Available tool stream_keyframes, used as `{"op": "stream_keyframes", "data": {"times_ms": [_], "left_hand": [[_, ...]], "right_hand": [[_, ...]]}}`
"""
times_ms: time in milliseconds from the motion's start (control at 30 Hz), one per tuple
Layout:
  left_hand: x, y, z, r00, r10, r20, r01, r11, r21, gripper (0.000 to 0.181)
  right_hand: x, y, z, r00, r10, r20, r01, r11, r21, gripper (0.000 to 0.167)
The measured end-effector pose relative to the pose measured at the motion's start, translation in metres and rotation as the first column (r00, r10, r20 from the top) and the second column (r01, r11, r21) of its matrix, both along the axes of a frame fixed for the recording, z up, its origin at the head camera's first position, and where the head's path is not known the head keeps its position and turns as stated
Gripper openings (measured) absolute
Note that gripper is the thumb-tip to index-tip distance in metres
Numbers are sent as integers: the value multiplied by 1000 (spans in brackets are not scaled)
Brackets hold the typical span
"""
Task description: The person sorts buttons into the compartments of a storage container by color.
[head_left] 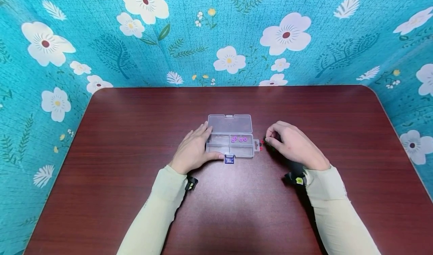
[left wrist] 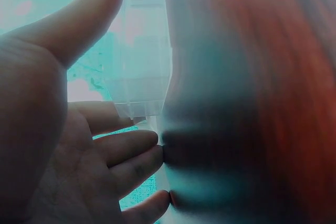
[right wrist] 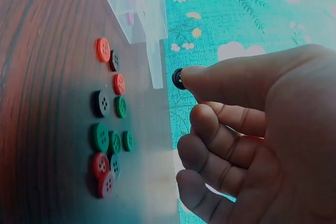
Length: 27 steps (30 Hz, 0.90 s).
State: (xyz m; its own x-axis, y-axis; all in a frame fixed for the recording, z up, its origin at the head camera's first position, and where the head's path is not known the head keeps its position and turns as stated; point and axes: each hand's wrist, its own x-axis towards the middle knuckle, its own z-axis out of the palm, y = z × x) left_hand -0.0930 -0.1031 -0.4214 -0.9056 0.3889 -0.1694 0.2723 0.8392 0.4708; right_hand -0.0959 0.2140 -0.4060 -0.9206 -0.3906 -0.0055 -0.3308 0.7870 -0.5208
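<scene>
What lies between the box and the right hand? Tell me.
Loose buttons, some red, lie between the box and the right hand, as the head view shows.

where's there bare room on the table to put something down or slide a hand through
The table is bare in front of the box, between the sleeves; behind the open lid, up to the far edge; left of the left hand; and right of the right hand. It's crowded between the box and that hand, where loose buttons lie.
</scene>
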Motion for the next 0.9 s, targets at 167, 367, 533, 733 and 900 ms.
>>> {"op": "stream_keyframes", "data": {"times_ms": [167, 367, 533, 733, 900], "left_hand": [[0, 0, 0, 1000, 0, 2, 0, 1000, 1, 106], [0, 0, 1, 1000, -1, 8, 1, 1000, 0, 106], [0, 0, 0, 1000, -4, 2, 4, 1000, 1, 106], [1, -1, -1, 1000, -7, -15, 7, 1000, 1, 105], [0, -1, -1, 1000, -4, -11, 4, 1000, 1, 106]], "right_hand": [[0, -6, 1, 1000, 19, -9, -19, 1000, -2, 7], [-1, -14, 0, 998, 51, -26, -51, 999, -1, 9], [-1, -20, 1, 997, 71, -27, -71, 997, 0, 8], [-1, -25, 2, 997, 76, -26, -77, 997, -5, 7], [-1, -30, 3, 997, 77, -7, -77, 997, -8, 7]]}}
